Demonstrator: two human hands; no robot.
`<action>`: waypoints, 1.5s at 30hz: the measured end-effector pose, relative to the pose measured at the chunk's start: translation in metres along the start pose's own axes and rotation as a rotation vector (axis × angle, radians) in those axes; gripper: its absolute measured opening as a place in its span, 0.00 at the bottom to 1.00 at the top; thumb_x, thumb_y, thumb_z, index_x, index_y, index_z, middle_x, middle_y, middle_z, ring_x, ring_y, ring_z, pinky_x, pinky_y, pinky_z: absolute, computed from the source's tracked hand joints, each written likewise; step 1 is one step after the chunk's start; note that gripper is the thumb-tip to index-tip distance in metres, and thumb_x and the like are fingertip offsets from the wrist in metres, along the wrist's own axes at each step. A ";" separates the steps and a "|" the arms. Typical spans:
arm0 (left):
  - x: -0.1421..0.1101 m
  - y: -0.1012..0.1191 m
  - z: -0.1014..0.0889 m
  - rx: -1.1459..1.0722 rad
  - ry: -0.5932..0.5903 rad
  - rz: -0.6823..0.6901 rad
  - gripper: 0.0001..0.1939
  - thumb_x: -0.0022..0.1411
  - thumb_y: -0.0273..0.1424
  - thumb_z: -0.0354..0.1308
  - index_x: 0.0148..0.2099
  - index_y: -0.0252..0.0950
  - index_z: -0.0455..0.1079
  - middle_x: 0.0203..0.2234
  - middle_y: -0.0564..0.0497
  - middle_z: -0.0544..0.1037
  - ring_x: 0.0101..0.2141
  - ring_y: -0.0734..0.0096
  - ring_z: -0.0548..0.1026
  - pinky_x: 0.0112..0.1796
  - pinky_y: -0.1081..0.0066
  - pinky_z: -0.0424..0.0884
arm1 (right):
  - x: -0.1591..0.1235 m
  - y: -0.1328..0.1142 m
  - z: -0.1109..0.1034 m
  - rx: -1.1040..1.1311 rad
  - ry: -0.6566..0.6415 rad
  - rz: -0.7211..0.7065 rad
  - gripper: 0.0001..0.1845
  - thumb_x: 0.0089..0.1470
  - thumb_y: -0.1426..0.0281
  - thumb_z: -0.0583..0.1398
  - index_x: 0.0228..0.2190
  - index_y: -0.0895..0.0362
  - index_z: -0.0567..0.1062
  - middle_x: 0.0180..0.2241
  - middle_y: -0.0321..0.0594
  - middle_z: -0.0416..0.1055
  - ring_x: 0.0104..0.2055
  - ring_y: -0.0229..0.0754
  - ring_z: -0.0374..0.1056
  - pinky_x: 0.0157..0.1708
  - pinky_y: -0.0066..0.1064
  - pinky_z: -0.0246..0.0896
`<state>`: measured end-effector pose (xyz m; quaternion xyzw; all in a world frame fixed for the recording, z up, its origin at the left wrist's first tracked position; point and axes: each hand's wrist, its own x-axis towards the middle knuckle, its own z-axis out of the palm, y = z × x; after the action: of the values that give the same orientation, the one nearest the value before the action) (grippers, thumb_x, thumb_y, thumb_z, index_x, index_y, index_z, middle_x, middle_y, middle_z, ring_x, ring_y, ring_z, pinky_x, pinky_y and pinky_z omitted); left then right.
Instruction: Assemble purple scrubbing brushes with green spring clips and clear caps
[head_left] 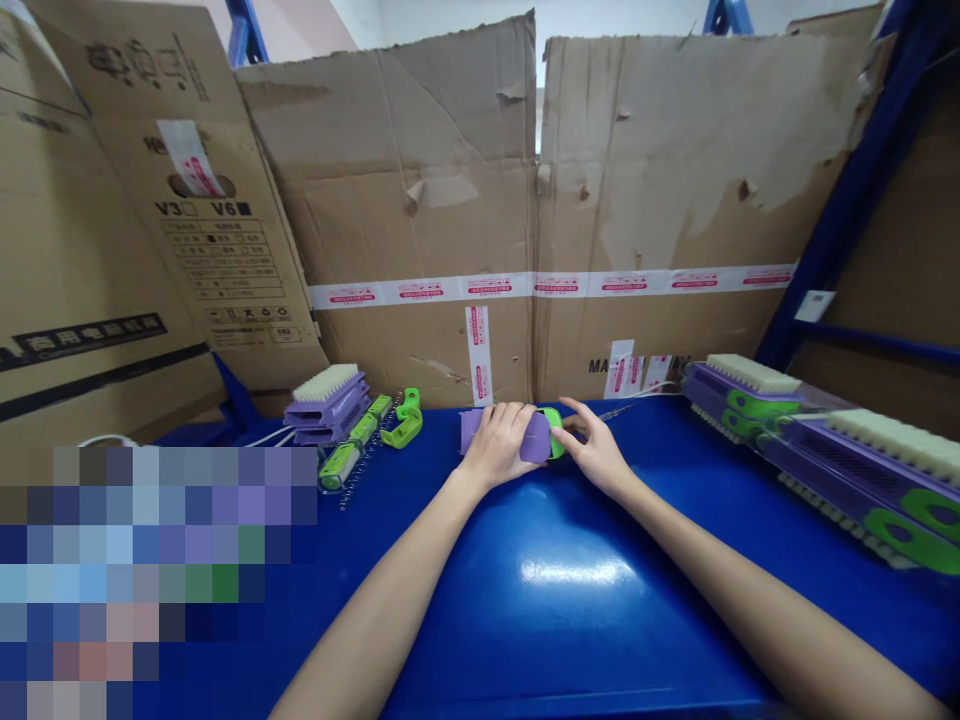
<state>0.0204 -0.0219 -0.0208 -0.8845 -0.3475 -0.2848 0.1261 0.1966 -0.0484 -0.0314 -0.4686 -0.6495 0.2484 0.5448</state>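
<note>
My left hand (496, 440) is wrapped over a purple plastic housing (535, 440), pressing it on the blue table; the hand hides much of the piece. At the housing's right end sits a bright green plastic end piece (555, 430). My right hand (598, 450) is at this end, its thumb against the green piece and its index finger stretched out apart. Just behind my right hand lies a thin, pointed object (616, 411), too small to make out.
Purple brush parts with cream bristles (324, 385), green plastic pieces (405, 430) and a long spring (360, 465) lie at the left. Purple-and-green brushes (750, 395) line the right side. Cardboard sheets (420, 200) wall the back of the blue table (487, 620).
</note>
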 end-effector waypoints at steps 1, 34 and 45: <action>0.001 0.001 -0.001 -0.015 0.011 -0.014 0.38 0.47 0.47 0.61 0.56 0.36 0.57 0.48 0.41 0.67 0.47 0.53 0.65 0.46 0.58 0.59 | 0.000 0.001 0.000 0.003 -0.009 0.009 0.29 0.49 0.62 0.58 0.52 0.57 0.64 0.29 0.36 0.70 0.32 0.40 0.66 0.35 0.33 0.63; 0.011 0.003 -0.019 -0.140 -0.118 -0.100 0.46 0.33 0.49 0.68 0.54 0.37 0.60 0.48 0.45 0.69 0.48 0.54 0.65 0.47 0.58 0.59 | -0.005 -0.005 -0.002 -0.078 -0.346 0.133 0.32 0.57 0.54 0.48 0.58 0.57 0.55 0.20 0.31 0.63 0.20 0.36 0.61 0.22 0.27 0.58; 0.010 0.006 -0.006 -0.220 0.060 -0.118 0.43 0.38 0.39 0.67 0.57 0.36 0.58 0.49 0.42 0.60 0.50 0.54 0.62 0.50 0.57 0.61 | -0.005 -0.006 0.012 0.019 -0.276 0.254 0.34 0.56 0.54 0.49 0.59 0.54 0.47 0.32 0.38 0.69 0.23 0.34 0.66 0.21 0.25 0.58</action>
<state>0.0278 -0.0234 -0.0098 -0.8620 -0.3617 -0.3545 0.0215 0.1829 -0.0533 -0.0323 -0.5034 -0.6512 0.3831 0.4191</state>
